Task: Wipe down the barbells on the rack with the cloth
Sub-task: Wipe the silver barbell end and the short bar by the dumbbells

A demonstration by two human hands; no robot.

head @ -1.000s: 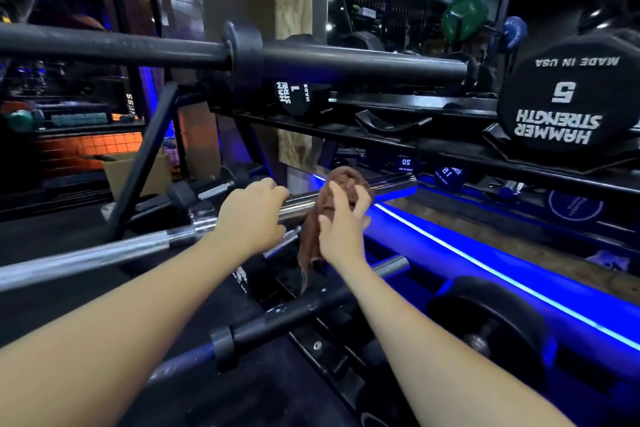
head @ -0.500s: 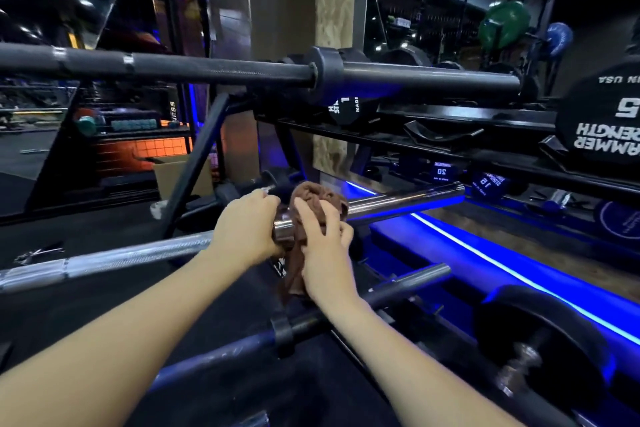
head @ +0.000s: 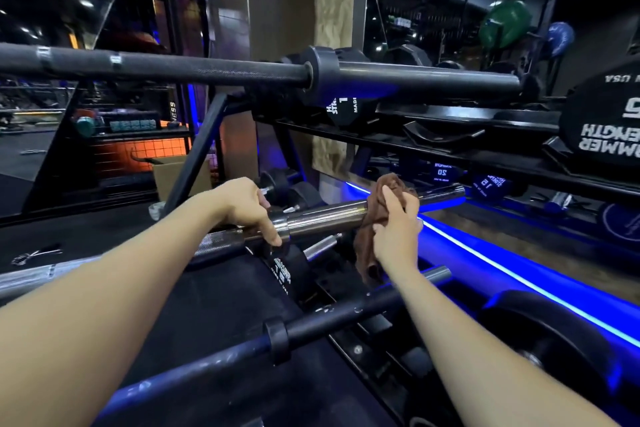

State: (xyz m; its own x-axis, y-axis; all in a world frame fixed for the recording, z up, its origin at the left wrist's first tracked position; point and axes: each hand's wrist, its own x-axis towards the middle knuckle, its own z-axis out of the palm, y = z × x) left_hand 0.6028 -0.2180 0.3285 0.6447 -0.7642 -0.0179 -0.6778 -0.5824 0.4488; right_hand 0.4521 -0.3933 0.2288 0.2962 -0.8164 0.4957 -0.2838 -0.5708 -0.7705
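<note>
A black barbell is lying across the rack's top; below it, the chrome barbell is resting mid-rack. The left hand is gripping its collar, fingers curled round. The right hand is clutching the brown cloth, wrapped round the chrome sleeve.

black rack, three barbells resting

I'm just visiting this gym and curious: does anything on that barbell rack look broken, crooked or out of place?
Nothing stands out. The chrome barbell lies across the rack, the left hand gripping its collar while the right hand holds the brown cloth on the sleeve. The black barbells above and below look intact.
</note>
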